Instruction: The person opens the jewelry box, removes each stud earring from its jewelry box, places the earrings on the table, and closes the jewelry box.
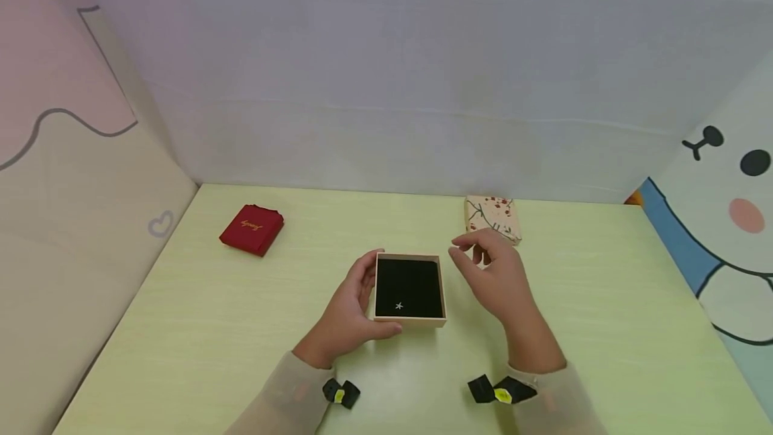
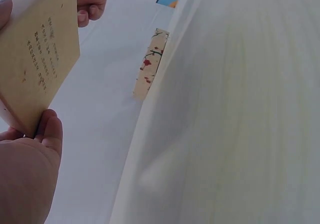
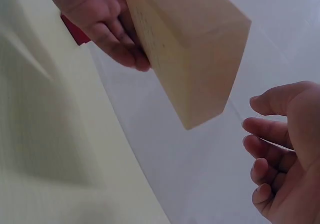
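My left hand (image 1: pixel 353 314) grips a small cardboard jewelry box (image 1: pixel 410 321) by its left side, thumb at the front edge, raised above the table. A black pad (image 1: pixel 413 284) lines the box, and a tiny silvery star-shaped piece (image 1: pixel 399 305) lies on it near the front left. Printed characters show on the box's underside (image 2: pixel 42 58) in the left wrist view. To the right of the box hovers my right hand (image 1: pixel 498 277), apart from it. Its fingers are loosely bent, thumb and fingertips separated, with nothing visible between them in the right wrist view.
A flower-patterned box lid (image 1: pixel 495 215) lies at the back of the pale green table (image 1: pixel 290 334), just beyond my right hand. At the back left sits a dark red pouch (image 1: pixel 252 229) with gold lettering. A white cloth wall (image 1: pixel 410 72) closes off the back.
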`<state>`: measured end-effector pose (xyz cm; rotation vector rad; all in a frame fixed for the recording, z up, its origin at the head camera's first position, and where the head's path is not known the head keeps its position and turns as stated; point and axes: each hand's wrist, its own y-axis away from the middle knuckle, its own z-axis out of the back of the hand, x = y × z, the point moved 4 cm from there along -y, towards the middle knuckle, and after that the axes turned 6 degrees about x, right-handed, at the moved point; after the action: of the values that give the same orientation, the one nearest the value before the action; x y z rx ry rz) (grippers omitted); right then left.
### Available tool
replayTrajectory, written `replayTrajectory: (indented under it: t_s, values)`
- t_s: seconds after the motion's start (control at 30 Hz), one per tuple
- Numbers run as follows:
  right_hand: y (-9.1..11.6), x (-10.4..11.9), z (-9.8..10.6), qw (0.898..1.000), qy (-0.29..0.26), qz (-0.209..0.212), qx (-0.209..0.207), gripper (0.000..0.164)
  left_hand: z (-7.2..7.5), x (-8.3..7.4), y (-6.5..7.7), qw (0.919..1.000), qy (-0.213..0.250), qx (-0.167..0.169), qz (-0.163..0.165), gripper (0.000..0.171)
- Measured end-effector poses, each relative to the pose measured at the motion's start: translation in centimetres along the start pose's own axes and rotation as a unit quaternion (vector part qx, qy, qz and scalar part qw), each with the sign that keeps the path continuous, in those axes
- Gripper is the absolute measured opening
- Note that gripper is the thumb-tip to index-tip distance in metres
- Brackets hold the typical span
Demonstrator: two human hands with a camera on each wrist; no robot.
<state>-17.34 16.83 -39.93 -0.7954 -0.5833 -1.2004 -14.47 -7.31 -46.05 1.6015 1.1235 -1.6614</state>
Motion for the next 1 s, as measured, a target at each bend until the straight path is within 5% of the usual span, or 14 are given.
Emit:
replayTrajectory:
  t_s: [0.3,0.57,1.0]
  values:
    - [1.0,3.0,-0.8,0.996,0.009,0.064,0.062,0.019,0.0,-0.1,0.0,1.0000,0.002,0.004,-0.003,0.112]
    - [1.7,4.9,-2.1,0.978,0.031,0.168,0.121,0.015,0.0,-0.1,0.0,0.9999,-0.005,0.013,-0.004,0.109]
    - [1.8,5.6,-3.4,0.965,0.063,0.198,0.157,0.014,-0.1,-0.2,0.1,0.9999,-0.006,0.014,-0.001,0.109]
